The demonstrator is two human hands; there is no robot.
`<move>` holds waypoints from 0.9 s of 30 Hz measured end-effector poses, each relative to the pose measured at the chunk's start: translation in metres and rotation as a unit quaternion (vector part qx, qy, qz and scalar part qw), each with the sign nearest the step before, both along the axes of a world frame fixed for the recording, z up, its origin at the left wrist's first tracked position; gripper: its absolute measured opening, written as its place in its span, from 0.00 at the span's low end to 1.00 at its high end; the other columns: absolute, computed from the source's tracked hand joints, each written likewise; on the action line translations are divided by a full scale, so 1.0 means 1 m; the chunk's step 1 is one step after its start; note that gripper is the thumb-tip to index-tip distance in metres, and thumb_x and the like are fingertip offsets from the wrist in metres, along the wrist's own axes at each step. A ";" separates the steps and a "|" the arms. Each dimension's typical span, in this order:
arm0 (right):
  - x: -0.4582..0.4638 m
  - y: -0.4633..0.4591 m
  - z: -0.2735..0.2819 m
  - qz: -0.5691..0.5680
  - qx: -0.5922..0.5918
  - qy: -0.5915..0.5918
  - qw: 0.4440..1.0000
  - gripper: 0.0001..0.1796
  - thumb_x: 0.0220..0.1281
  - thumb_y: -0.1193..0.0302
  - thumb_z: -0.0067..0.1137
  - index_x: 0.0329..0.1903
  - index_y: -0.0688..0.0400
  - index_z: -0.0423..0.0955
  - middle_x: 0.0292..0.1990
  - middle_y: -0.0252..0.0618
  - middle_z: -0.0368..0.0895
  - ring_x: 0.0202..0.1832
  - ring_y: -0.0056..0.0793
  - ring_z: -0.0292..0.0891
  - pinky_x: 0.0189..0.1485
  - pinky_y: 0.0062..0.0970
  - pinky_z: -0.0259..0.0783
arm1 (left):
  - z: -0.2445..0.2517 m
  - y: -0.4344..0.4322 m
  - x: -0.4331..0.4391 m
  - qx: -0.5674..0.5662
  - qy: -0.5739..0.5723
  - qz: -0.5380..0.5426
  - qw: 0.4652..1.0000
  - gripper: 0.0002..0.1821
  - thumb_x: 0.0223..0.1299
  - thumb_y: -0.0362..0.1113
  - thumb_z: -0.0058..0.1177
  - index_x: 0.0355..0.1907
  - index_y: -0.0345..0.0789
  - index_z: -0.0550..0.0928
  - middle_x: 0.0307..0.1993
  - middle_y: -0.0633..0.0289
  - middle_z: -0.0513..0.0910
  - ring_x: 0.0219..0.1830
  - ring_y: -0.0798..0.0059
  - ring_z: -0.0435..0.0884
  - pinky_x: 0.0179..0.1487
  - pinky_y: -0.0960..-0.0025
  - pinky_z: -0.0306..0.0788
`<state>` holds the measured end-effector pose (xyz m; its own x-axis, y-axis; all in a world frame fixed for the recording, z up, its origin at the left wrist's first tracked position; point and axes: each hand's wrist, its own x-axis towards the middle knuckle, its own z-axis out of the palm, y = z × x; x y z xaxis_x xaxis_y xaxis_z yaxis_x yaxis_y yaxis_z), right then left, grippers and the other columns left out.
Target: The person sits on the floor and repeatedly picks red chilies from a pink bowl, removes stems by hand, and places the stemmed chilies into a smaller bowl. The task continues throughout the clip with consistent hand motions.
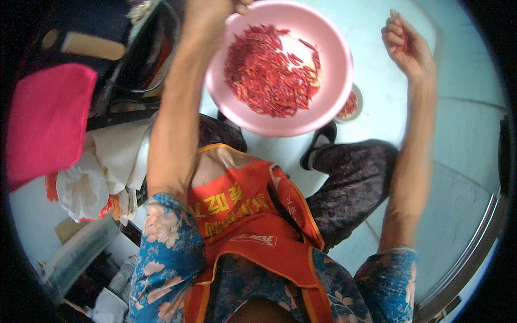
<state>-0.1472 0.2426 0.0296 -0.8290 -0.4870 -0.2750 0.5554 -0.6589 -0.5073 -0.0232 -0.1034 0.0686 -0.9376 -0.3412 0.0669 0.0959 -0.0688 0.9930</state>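
Observation:
A pink plastic basin (282,128) holds a heap of dried red chili peppers (270,80), piled mostly toward its left side. My left hand (220,10) is at the basin's upper left rim, cut off by the picture's top edge, so its hold is hidden. Beyond the basin on the right, my right hand (408,44) is raised with curled fingers around some red pieces that look like chili. Partly under the basin's lower right rim stands a small pale bowl (360,109) with red chili pieces in it.
A red apron (250,210) covers my lap, and a dark shoe (323,139) is just below the basin. On the left are a pink cloth-like sheet (50,125), plastic bags (83,185) and a dark rack-like object. Pale floor tiles (456,133) lie at right.

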 end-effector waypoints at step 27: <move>0.042 0.113 -0.203 -0.055 0.434 -0.108 0.893 0.39 0.81 0.63 0.45 0.81 0.64 0.37 0.75 0.79 0.45 0.74 0.70 0.58 0.67 0.57 0.76 | -0.021 -0.003 0.005 0.023 -0.054 -0.022 0.998 0.09 0.76 0.31 0.51 0.47 0.26 0.82 0.32 0.62 0.83 0.28 0.81 0.78 0.32 0.80 0.72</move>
<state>-0.1055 0.3551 -0.1729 -0.7403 0.0690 -0.6687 0.6584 -0.1265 -0.7420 -0.0183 -0.1061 0.0475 -0.9524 -0.3006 -0.0511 -0.0165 -0.1167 0.9930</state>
